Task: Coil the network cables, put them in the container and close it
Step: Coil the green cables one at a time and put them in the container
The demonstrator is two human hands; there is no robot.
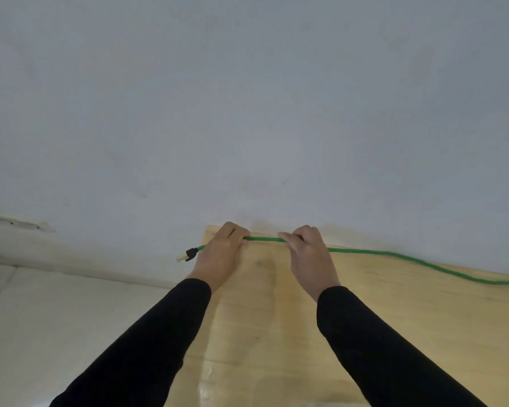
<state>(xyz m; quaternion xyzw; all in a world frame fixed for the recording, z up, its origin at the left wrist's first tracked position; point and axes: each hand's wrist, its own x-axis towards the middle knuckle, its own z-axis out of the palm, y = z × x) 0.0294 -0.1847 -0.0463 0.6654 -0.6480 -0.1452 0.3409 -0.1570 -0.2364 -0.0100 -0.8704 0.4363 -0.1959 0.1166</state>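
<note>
Pale wall fills the view above a light wooden bench. At the bench's far edge a green network cable is clamped in both fists, left hand near the plug, right hand just beside. Even loops should be gathered into the left hand, probably, without twisting. No container is seen.

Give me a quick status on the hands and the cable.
Left hand and right hand both shut on green cable. Plug sticks out past left hand; rest trails off right, uncoiled. No container in view. Nothing in the way.
</note>
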